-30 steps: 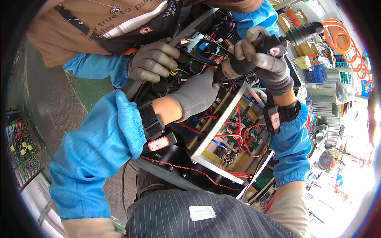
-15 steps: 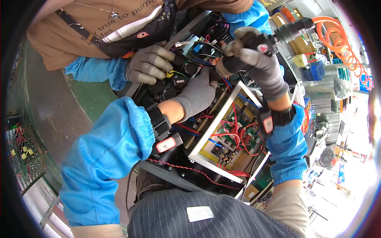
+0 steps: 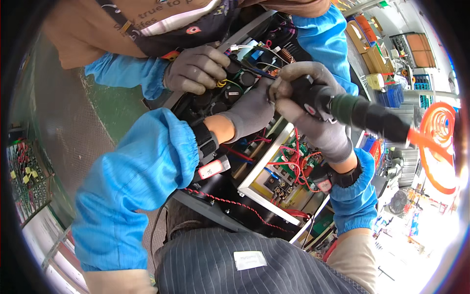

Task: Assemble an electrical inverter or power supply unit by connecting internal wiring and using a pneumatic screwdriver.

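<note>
My right hand, in a grey glove, is closed around a black air-powered driver with an orange hose at its rear end. The driver's front end points left, down to my left hand. That gloved hand reaches into an open electrical cabinet, its fingers drawn together beside the driver's front; what they pinch is hidden. A co-worker's gloved hand rests at the cabinet's far left edge by black round capacitors. The co-worker's other hand is against the driver's far side.
A white metal frame surrounds a green circuit board with red wires. A twisted red and black cable runs along the near panel. The orange coiled hose hangs at right, before shelves with blue bins.
The driver has swung lower, its rear end now toward the right and nearer me. My right hand has come down with it, and the co-worker's hand has shifted against it.
</note>
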Available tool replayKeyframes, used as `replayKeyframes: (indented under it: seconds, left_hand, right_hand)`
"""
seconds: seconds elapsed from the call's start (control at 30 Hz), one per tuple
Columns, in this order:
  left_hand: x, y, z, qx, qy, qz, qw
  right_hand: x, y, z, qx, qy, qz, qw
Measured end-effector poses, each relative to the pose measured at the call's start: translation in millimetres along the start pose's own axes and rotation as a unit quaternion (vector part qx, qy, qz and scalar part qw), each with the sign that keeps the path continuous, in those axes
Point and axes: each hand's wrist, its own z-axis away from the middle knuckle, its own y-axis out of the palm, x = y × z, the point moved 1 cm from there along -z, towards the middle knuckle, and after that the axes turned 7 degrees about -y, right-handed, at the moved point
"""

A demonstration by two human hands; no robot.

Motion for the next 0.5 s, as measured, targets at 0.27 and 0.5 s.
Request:
replayKeyframes:
  seconds: [0.27,0.5]
  left_hand:
    - [16,6,8,-0.026,-0.042,-0.070,0.996]
    - [-32,-14,28,-0.006,-0.042,-0.067,0.997]
  right_hand:
    - [-5,-5,11,0.107,-0.051,-0.088,0.989]
    - [1,27,36,0.060,-0.213,0.126,0.967]
